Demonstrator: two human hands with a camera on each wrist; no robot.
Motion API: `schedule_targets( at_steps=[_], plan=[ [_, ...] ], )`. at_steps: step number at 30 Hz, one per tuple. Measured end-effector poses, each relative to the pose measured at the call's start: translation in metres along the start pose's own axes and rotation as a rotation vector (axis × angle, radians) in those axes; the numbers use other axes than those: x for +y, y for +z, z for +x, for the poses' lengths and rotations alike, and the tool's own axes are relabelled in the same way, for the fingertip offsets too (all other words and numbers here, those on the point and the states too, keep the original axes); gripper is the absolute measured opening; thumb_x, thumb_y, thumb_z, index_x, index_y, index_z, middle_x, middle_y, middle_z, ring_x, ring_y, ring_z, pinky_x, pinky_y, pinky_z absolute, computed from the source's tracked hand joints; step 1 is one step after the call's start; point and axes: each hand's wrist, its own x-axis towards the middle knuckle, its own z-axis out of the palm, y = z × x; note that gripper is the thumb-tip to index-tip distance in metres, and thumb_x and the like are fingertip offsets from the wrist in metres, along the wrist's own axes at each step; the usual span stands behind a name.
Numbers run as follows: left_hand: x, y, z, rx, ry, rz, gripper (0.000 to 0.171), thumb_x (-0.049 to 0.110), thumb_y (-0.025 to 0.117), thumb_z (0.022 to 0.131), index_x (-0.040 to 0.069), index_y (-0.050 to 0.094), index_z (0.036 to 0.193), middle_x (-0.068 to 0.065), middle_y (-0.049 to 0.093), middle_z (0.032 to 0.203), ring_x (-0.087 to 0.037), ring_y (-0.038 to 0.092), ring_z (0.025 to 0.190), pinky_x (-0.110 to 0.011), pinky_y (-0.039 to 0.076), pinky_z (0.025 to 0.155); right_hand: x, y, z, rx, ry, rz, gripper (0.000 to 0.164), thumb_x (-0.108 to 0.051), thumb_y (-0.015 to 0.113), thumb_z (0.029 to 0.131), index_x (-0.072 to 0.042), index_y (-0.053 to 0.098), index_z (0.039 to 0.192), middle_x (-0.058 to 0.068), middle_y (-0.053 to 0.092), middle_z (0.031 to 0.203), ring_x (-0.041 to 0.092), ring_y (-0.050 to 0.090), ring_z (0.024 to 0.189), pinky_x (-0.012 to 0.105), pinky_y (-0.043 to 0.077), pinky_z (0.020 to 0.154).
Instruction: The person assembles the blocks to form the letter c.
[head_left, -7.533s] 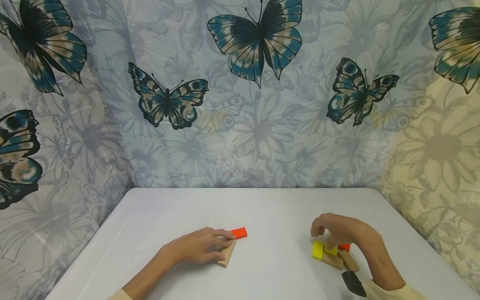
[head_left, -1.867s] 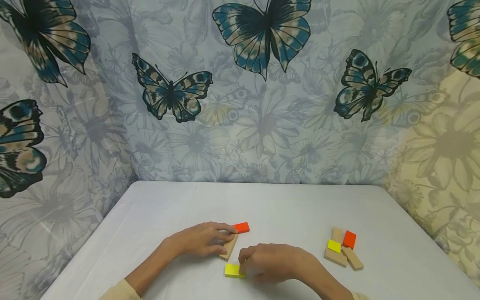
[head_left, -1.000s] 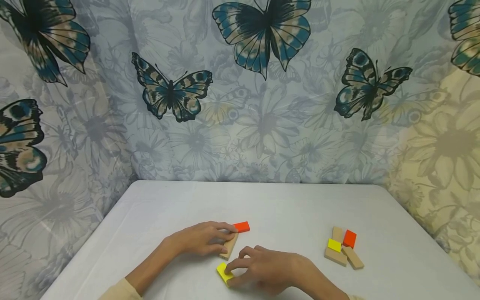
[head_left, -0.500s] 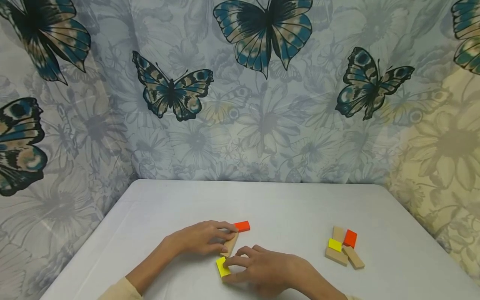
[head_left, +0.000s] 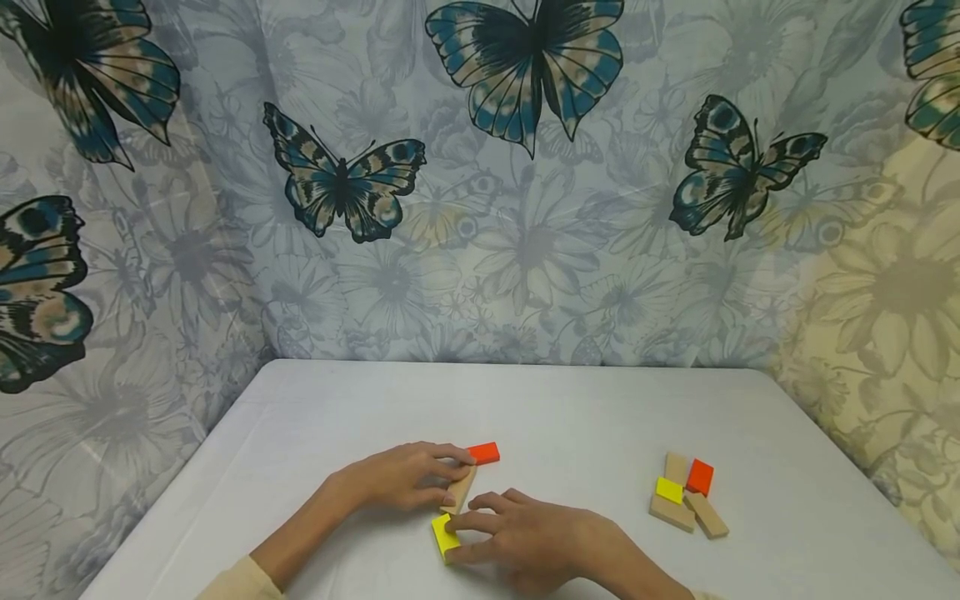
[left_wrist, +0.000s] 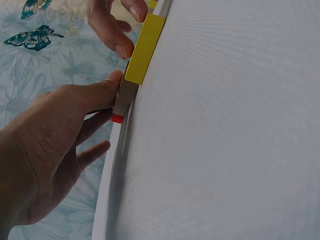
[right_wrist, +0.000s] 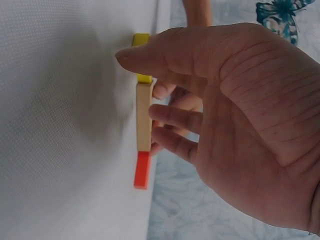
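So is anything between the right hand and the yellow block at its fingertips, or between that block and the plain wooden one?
Nothing visible: the right hand touches the yellow block directly, and that block's end appears to meet the plain wooden block.

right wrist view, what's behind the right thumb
Behind the thumb of the right hand is a yellow block: its two ends show, one seeming to touch a wooden block. The thumb hides the yellow block's middle and some of the table.
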Motion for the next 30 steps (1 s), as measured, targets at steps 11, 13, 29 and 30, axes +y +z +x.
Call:
schedule_targets(
  at_steps=[11,13,29,30],
  plan=[
    [0.0004,0.0004,-0.0004,0.001,0.002,0.006,0.041,0.035,0.062,0.105,0.02,0.065,0.144,0.007,0.056,0.155,-0.018,0.058,0.142,-0.041,0.048,0.12,-0.0012,-0.0007,0.0004,0.022,0.011,-0.014,0.075,-0.024,0.078,0.092,-0.046,0.044,0.155,-0.011,0.045,0.16,0.016,0.045,0.145,0.032,0.051,0.113],
    [0.0002,0.0003,-0.0002,0.001,0.005,0.006,0.041,0.035,0.062,0.105,0.02,0.066,0.143,0.007,0.056,0.155,-0.018,0.058,0.142,-0.041,0.048,0.12,-0.0012,-0.0009,0.0008,0.033,0.005,-0.018,0.075,-0.023,0.078,0.092,-0.046,0.045,0.155,-0.012,0.045,0.16,0.017,0.045,0.145,0.032,0.051,0.113],
    [-0.001,0.0,-0.0007,-0.001,0.01,-0.034,0.052,0.049,0.061,0.103,0.018,0.063,0.146,0.007,0.055,0.156,-0.018,0.056,0.144,-0.043,0.047,0.122,-0.0012,-0.0022,0.0013,0.004,0.003,-0.009,0.07,-0.025,0.076,0.094,-0.044,0.047,0.154,-0.012,0.046,0.159,0.015,0.046,0.143,0.031,0.051,0.112],
    [-0.001,-0.0001,-0.0009,0.001,0.011,-0.039,0.054,0.05,0.062,0.103,0.018,0.063,0.146,0.007,0.055,0.157,-0.018,0.056,0.144,-0.043,0.046,0.122,-0.0012,-0.0024,0.0014,0.001,0.004,-0.009,0.069,-0.025,0.076,0.094,-0.044,0.047,0.154,-0.012,0.046,0.16,0.015,0.046,0.143,0.031,0.051,0.112]
  ],
)
